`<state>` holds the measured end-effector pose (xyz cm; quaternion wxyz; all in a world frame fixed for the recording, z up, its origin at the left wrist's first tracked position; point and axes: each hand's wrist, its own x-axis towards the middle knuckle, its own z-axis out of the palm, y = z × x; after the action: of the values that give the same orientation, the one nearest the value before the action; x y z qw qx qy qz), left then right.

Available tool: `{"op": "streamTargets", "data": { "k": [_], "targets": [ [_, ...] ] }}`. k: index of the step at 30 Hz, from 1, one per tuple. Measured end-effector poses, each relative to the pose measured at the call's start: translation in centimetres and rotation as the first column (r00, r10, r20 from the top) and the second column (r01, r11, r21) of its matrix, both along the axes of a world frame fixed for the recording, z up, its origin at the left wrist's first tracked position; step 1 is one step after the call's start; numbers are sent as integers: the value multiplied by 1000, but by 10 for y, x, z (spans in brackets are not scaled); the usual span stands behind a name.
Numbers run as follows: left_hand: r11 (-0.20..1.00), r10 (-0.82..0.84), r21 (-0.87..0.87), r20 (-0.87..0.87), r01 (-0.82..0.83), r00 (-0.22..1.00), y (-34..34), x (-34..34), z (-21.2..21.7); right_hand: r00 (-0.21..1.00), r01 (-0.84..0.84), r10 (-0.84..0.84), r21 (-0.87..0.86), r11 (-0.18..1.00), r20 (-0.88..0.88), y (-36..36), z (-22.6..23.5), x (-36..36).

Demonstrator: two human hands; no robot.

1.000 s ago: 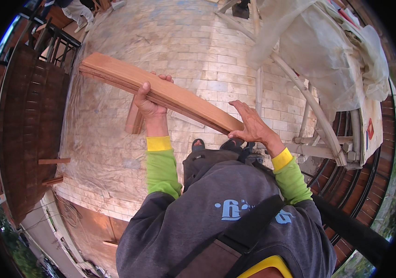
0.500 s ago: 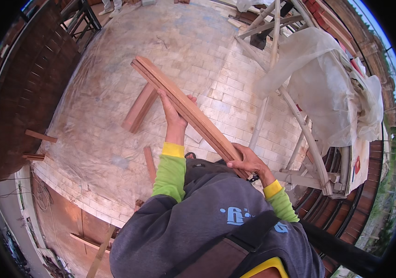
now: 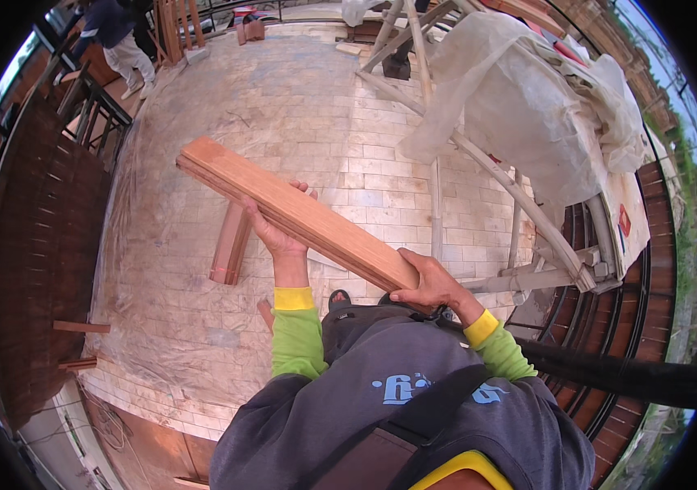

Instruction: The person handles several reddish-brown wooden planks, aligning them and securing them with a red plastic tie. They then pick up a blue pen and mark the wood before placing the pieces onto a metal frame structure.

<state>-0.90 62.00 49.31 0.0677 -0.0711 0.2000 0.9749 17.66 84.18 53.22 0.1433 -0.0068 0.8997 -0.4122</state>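
A bundle of reddish-brown wooden planks [image 3: 308, 214], stacked face to face, lies slantwise across my two hands in front of my body. My left hand [image 3: 277, 231] supports it from below near the middle, thumb on the near edge and fingertips showing past the far edge. At the near right end my right hand [image 3: 430, 282] grips it, thumb over the top and the other fingers partly hidden. The bundle's far end points up and left. Beneath it on the floor rests another reddish wooden piece [image 3: 230, 245], partly covered by the bundle.
Pale tiled floor [image 3: 299, 90] spreads ahead, with clear plastic sheeting on its left side. A pole frame [image 3: 520, 188] and a table draped in translucent plastic [image 3: 528, 114] stand at right. A dark slatted panel [image 3: 46, 245] is at left. Another person [image 3: 124, 49] stands far left.
The plank bundle has swung leftward and turned so its broad top face shows more. Both hands still hold it. The view has shifted, bringing the other person's body into sight.
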Motion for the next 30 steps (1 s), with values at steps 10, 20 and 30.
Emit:
{"op": "streamTargets", "data": {
  "k": [10,20,30],
  "targets": [
    [932,-358,-91,-376,350,855,57,15,44,868,265,-213,55,963,-449,20,-5,51],
    [724,-655,-269,-559,636,509,173,37,127,652,492,-473,-144,859,-592,57,-26,84],
    [501,-826,-577,-540,646,159,304,108,125,420,737,-772,-317,597,-478,105,-44,134]
  ]
}}
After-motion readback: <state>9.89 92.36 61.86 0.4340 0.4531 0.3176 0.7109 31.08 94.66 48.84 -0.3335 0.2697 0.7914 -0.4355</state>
